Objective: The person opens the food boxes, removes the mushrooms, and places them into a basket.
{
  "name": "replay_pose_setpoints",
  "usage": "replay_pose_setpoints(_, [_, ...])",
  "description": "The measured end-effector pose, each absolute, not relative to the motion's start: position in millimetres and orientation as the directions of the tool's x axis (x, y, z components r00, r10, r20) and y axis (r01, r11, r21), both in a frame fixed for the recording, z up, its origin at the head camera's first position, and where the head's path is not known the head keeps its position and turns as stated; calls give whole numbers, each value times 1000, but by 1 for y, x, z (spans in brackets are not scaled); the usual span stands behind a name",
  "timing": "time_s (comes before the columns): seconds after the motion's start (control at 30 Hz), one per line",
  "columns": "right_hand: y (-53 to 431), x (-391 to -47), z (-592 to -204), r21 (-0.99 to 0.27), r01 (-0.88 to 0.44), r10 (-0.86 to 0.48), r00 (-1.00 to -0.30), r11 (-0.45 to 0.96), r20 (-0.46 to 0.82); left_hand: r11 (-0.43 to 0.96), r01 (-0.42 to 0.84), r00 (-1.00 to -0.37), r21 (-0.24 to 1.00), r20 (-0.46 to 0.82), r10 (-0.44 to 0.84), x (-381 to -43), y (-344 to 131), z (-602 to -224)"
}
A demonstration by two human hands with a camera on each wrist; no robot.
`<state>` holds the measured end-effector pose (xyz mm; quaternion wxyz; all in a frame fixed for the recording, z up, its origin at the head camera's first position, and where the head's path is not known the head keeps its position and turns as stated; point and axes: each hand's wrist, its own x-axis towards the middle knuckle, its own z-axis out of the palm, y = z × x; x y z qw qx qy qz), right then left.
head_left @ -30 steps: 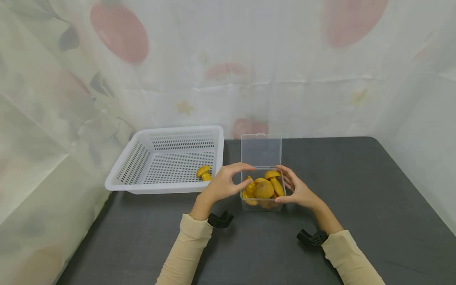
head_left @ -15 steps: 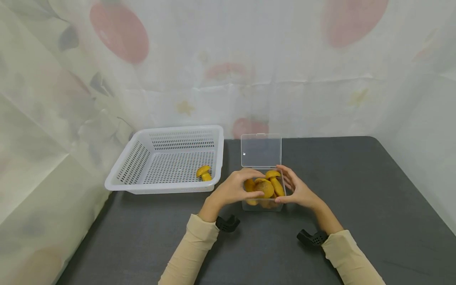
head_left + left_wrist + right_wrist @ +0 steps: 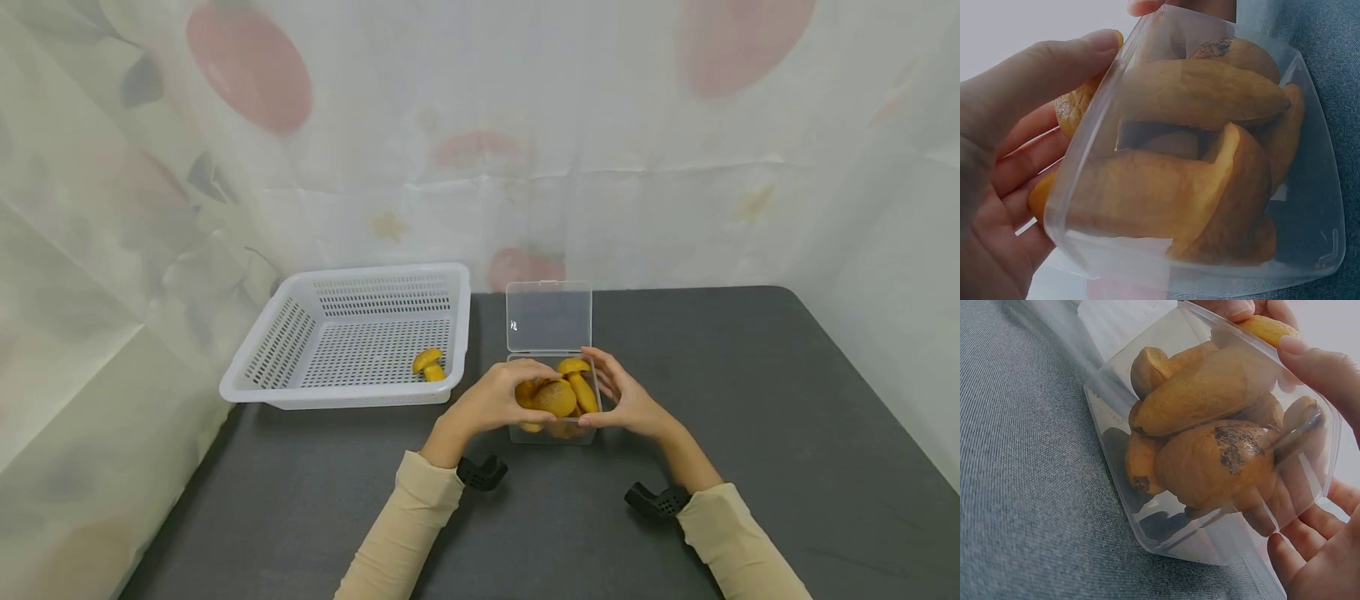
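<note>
A clear plastic box [image 3: 555, 437] full of yellow mushrooms [image 3: 581, 392] stands on the table, its hinged lid [image 3: 549, 317] lying back behind it. My left hand [image 3: 491, 400] reaches over the left part of the opening. Its thumb and fingers curl around a brownish mushroom [image 3: 555, 398] at the top; the far fingertips are partly hidden. My right hand [image 3: 633, 407] grips the box by its right side, thumb at the front corner and fingers at the back. Through the clear wall, the right wrist view shows several mushrooms [image 3: 1213, 465] packed inside, some with dark patches.
Left of the box, a white perforated basket [image 3: 337, 392] holds one yellow mushroom [image 3: 429, 364] in its near right corner. The dark grey tabletop [image 3: 750, 400] extends to the right. A printed curtain [image 3: 637, 225] hangs behind and at the left.
My left hand has moved right, farther over the box, and its thumb and fingers have come around the mushroom at the top. The right hand and box have stayed in place.
</note>
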<state>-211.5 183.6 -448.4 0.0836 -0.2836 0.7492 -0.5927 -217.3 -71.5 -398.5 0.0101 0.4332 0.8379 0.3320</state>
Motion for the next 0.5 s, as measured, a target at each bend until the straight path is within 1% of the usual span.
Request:
replay_pose_setpoints(0.23, [184,-211,-447,-931,-324,-517,-833,170,196,389,730,-615,563,292,732,-217,-71,-399])
replay_pose_setpoints(0.5, [184,-212,-448,-929,-322,-515,-836,181,189,385,756,-597,529,318,736,-215,-71,-397])
